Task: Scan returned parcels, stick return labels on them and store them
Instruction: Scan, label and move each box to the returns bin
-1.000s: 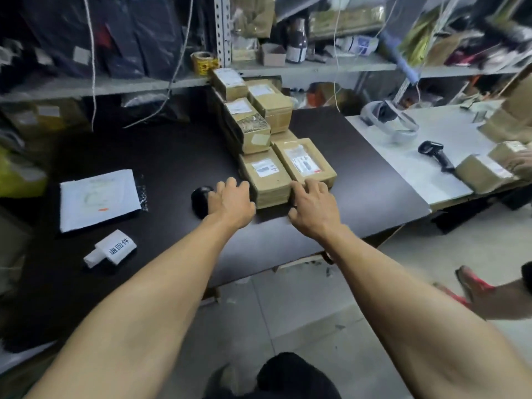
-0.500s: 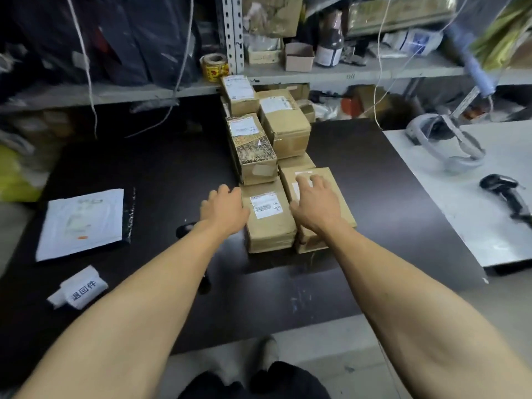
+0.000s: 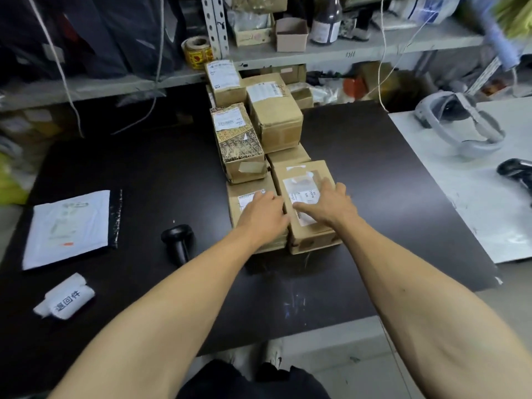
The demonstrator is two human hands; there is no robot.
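Fingers of the left hand (image 3: 260,216) lie flat on the near-left parcel (image 3: 253,226), covering part of its label. The right hand (image 3: 328,205) rests spread wide on the near-right parcel (image 3: 308,203), just beside it and touching. More parcels (image 3: 273,116) are stacked behind these two. A black scanner (image 3: 178,240) lies left of the near-left parcel. Farther left sit a white mailer (image 3: 67,226) and what may be a label roll (image 3: 67,298).

On the black table (image 3: 374,197) I count seven boxes (image 3: 276,116), one scanner (image 3: 178,240), one white mailer (image 3: 69,226) and one label roll (image 3: 67,298); a second scanner (image 3: 515,171) lies on the white table (image 3: 475,211).
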